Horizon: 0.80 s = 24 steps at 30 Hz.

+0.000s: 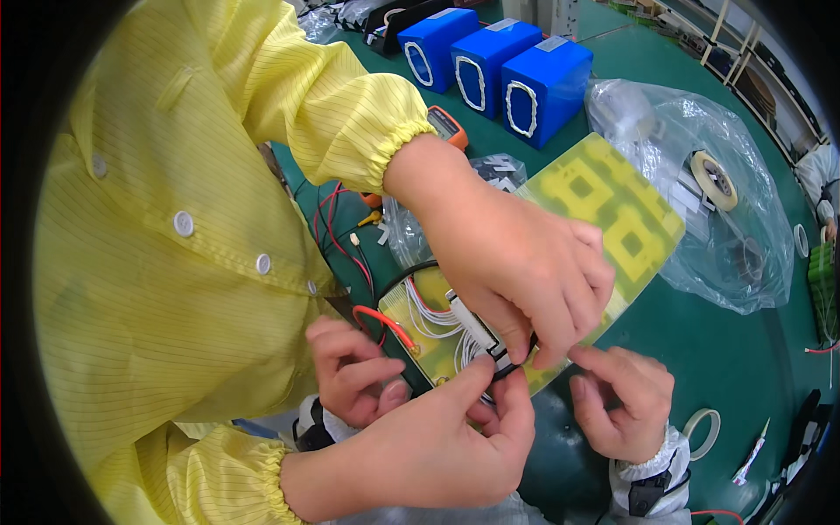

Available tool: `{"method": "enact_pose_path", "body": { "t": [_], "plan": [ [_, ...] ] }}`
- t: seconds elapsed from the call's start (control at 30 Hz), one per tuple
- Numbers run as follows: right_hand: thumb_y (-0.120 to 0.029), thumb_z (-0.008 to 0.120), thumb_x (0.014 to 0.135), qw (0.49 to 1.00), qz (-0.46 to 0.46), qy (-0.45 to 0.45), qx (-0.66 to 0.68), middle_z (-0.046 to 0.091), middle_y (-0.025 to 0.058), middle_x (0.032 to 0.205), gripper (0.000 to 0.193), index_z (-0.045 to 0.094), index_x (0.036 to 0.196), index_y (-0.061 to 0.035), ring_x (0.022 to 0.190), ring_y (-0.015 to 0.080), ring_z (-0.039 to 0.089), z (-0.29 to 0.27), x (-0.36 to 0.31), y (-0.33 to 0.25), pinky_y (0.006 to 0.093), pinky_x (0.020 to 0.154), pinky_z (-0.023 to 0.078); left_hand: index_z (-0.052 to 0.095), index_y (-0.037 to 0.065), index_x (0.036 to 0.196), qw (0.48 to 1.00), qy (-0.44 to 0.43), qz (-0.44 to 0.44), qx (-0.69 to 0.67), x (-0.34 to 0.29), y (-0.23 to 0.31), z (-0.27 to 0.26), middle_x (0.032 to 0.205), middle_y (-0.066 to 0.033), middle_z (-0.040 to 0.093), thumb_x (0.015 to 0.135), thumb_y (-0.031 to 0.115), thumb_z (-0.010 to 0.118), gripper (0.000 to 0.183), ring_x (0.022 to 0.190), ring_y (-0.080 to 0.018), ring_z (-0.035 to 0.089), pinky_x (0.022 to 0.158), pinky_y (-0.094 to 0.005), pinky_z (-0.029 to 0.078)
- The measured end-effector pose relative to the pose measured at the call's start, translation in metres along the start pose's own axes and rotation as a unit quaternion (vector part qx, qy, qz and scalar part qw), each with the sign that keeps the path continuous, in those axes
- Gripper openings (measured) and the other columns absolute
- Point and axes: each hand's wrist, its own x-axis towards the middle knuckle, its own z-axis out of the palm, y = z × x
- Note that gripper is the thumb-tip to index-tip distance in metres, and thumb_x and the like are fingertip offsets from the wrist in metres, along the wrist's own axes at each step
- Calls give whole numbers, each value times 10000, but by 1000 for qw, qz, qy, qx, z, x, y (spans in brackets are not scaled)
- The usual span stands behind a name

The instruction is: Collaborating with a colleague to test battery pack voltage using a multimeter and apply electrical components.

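A flat battery pack [612, 210] under a yellow-green sheet lies tilted on the green table [726, 350]. At its near end sit white wires [429, 319], a red wire [381, 317] and a white connector [472, 325]. My left hand [350, 376], in a white sleeve, curls around the pack's near left corner beside the red wire. My right hand [623, 409] grips the pack's near edge, thumb on top. A co-worker in a yellow coat [175, 262] reaches in from the left. Both of that person's hands [516, 262] pinch the connector and a black cable between my hands.
Three blue battery packs [542, 87] stand at the back, with an orange meter [448, 127] beside them. A clear plastic bag [700, 192] with tape rolls lies on the right. A loose tape roll [704, 430] rests near the front right. A small bag of parts [499, 171] lies behind the pack.
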Motion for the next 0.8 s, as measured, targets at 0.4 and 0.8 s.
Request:
{"method": "enact_pose_path", "body": {
  "t": [0.4, 0.8],
  "plan": [
    [41, 716, 765, 1000, -13, 8, -1, 601, 68, 665, 264, 714, 1028, 21, 517, 200, 591, 2, 0, 0, 317, 488, 464, 681, -79, 894, 1000, -8, 12, 23, -1, 7, 1, 836, -35, 590, 879, -1, 747, 103, 739, -96, 606, 620, -222, 518],
    [45, 717, 755, 1000, -18, 17, -6, 590, 64, 653, 259, 720, 1013, 24, 510, 199, 573, 1, 0, 2, 318, 484, 447, 639, -56, 896, 999, 9, -22, -47, -8, 4, -4, 920, -28, 554, 904, -22, 688, 60, 810, -97, 604, 684, -231, 528]
  ]
}}
